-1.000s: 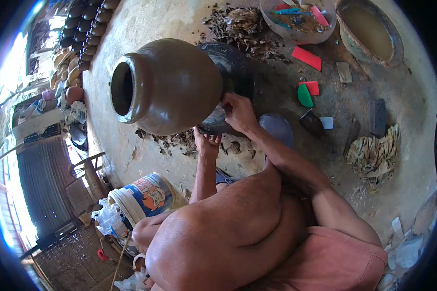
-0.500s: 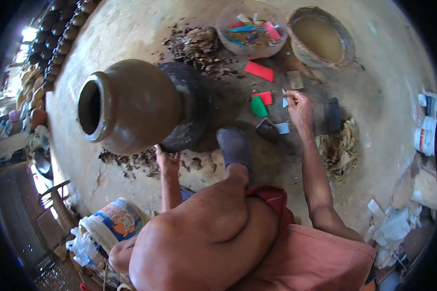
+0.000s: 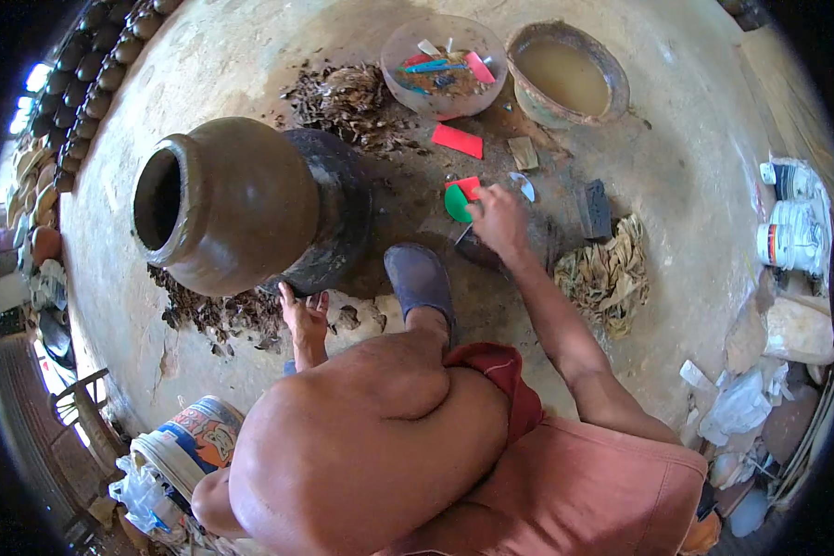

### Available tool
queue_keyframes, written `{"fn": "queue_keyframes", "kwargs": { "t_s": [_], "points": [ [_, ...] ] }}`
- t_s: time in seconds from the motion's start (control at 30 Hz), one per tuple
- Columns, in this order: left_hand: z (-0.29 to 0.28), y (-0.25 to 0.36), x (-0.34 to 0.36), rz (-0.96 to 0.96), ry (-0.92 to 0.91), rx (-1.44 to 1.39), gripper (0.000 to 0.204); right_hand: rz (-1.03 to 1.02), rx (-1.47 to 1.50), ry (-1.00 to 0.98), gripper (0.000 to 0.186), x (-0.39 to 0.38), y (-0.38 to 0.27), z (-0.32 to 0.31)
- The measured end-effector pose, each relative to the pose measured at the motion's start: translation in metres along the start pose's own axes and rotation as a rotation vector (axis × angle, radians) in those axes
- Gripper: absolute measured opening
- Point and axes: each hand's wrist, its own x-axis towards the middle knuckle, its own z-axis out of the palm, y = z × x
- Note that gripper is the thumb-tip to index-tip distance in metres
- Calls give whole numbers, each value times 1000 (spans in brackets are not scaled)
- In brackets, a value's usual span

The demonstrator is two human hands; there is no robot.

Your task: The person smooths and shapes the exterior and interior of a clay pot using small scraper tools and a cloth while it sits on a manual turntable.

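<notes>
Beyond a bare bent knee (image 3: 287, 445) and a purple-grey rubber clog (image 3: 419, 278), we see the person's left hand (image 3: 304, 322) at the lower edge of a round black base (image 3: 347, 218), its fingers spread and gripping nothing; how firmly the thumb presses, we cannot tell. The right hand (image 3: 499, 221) reaches with bent fingers beside a half-round green plastic piece (image 3: 456, 205); we cannot tell whether they grasp anything. At left, a large grey-brown clay pot (image 3: 250, 199) adjoins the base, its bulging wall smooth and glossy, its thick-lipped mouth facing the left of the view. We judge that steadying is best done low on the base, sparing a wall that looks damp, and that thin pieces are best lifted by an edge. Nearby lie a crumpled, stained cloth (image 3: 605, 273) and a thin, pale oval sheet (image 3: 522, 186). Farther out, we find a flat red rectangle (image 3: 458, 141), flaky brown scraps (image 3: 343, 97) and a rough-rimmed basin (image 3: 547, 108) of cloudy water, with rows of dark rounded pots (image 3: 85, 72) farthest off.
</notes>
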Motion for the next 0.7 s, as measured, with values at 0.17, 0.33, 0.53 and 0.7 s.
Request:
{"fn": "queue_keyframes", "kwargs": {
  "t_s": [0.17, 0.33, 0.53, 0.7],
  "points": [
    [-5, 7, -4, 2, 38, 4, 56, -100, -50, 66, 32, -8, -48, 46],
    [17, 0, 1, 26, -35, -12, 50, -23, -260, -183, 23, 19, -7, 29],
    [2, 12, 1, 7, 8, -12, 66, -341, -38, 137, 16, 114, -136, -115],
    [-28, -4, 77, 231, -113, -55, 62, -914, -37, 85, 18, 159, -328, -228]
  ]
}}
